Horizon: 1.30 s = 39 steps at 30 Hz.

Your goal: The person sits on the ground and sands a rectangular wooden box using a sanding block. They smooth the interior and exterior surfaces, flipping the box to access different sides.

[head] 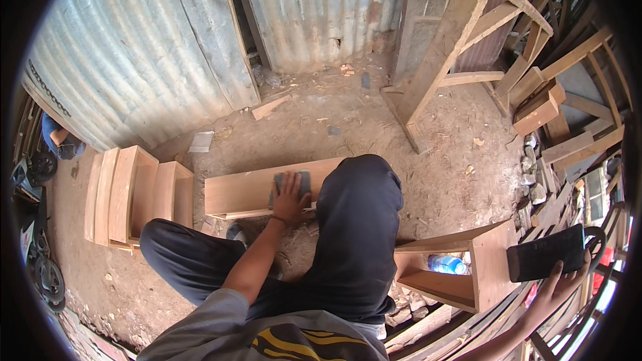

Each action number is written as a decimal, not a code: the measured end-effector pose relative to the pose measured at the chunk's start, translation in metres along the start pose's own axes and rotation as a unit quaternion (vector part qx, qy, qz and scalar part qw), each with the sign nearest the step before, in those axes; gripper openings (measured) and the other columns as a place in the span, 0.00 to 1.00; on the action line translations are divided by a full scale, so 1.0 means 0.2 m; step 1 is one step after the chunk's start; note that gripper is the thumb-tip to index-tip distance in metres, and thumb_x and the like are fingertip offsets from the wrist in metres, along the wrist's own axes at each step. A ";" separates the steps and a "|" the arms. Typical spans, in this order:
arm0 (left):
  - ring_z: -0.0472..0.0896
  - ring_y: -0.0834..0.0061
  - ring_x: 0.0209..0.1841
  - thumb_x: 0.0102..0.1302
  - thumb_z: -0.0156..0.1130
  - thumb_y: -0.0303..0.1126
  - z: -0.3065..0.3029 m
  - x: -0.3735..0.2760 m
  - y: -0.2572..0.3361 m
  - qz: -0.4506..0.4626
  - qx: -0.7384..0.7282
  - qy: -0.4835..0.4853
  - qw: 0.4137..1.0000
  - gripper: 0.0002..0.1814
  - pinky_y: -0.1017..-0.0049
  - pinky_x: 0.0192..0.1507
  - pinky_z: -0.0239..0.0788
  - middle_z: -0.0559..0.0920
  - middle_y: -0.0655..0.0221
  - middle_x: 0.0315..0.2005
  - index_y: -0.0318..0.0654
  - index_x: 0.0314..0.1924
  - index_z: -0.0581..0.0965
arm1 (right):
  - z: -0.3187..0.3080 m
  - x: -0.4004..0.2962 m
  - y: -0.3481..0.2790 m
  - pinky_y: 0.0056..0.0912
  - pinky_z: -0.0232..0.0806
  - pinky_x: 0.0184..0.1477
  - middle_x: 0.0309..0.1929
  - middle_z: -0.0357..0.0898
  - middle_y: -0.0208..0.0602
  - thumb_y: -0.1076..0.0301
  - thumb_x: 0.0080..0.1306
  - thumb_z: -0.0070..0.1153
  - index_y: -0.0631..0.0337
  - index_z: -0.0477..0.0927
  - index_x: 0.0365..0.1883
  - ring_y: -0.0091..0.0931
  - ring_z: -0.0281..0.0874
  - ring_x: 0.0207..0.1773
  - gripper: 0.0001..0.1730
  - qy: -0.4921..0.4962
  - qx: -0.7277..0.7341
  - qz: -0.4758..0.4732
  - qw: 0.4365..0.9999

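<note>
My left hand (291,198) lies flat, fingers spread, on a dark sheet of sandpaper (304,184) on the side of a long wooden box (241,191). The box rests in front of me, partly hidden by my raised knee. Out to the right, my right hand (564,281) has its fingers at the lower right edge of a black smartphone (546,253). The phone is beside the end of an open wooden box frame (494,271); whether it also rests on something is unclear. A plastic bottle (446,264) shows through that frame.
Several wooden boxes (143,195) stand at left on the dirt floor. A person (62,135) crouches at far left, near parked motorcycles (47,273). A large timber frame (441,50) stands at upper right, before corrugated metal sheets (321,15). Stones (536,193) and stacked wood lie right.
</note>
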<state>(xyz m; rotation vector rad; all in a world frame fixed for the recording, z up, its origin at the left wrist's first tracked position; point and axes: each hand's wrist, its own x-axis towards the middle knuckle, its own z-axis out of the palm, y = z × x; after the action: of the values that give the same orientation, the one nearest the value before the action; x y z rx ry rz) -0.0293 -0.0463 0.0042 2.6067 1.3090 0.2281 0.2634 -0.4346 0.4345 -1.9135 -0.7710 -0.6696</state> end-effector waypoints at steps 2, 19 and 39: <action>0.42 0.62 0.77 0.70 0.43 0.60 -0.02 -0.01 -0.15 -0.035 0.000 0.005 0.999 0.42 0.44 0.72 0.28 0.48 0.61 0.75 0.42 0.74 0.51 | 0.00 -0.01 -0.01 0.33 0.57 0.66 0.64 0.65 0.47 0.78 0.72 0.43 0.62 0.54 0.72 0.30 0.66 0.62 0.30 -0.002 0.021 0.005 1.000; 0.38 0.57 0.77 0.70 0.40 0.62 0.05 0.06 0.07 -0.055 0.027 -0.025 0.998 0.44 0.37 0.69 0.22 0.46 0.58 0.75 0.38 0.74 0.50 | 0.03 -0.03 -0.05 0.32 0.59 0.63 0.62 0.68 0.45 0.81 0.67 0.53 0.58 0.53 0.73 0.29 0.69 0.59 0.38 -0.032 0.037 0.022 0.999; 0.36 0.60 0.78 0.68 0.42 0.64 -0.09 0.00 -0.49 -0.125 -0.002 -0.051 0.991 0.46 0.42 0.71 0.22 0.43 0.61 0.76 0.42 0.75 0.48 | -0.03 0.00 -0.01 0.41 0.56 0.67 0.66 0.62 0.49 0.70 0.70 0.52 0.63 0.54 0.71 0.36 0.65 0.65 0.34 -0.053 0.050 0.018 0.997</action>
<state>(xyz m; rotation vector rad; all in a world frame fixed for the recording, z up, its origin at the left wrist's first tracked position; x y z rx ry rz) -0.1086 0.0134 -0.0033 2.3837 1.5764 0.0563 0.2601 -0.4393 0.4383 -1.8783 -0.8190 -0.5023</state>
